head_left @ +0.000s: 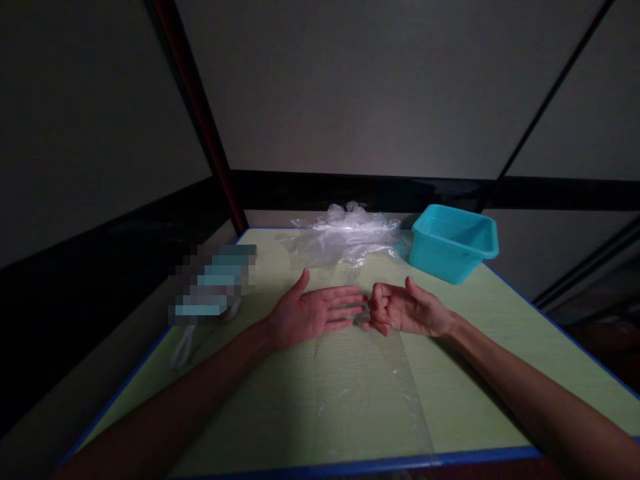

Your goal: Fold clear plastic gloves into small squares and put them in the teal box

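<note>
My left hand [317,312] is held above the table with its palm showing, fingers stretched out and thumb up, holding nothing. Facing it, my right hand [403,310] has its fingers curled in and its thumb raised, with no object visible in it. The fingertips of both hands come close together; I cannot tell whether they touch. Below them a clear plastic bag or sheet [370,393] lies flat, reaching to the table's front edge. Just behind the hands is a crumpled heap of clear plastic bags [347,237].
A turquoise plastic basin [443,257] stands at the back right of the pale green table [493,380], which has a blue edge. On the left lies a blurred-out item [215,283] with a white loop [183,347] beside it. A wall panel [350,100] rises behind.
</note>
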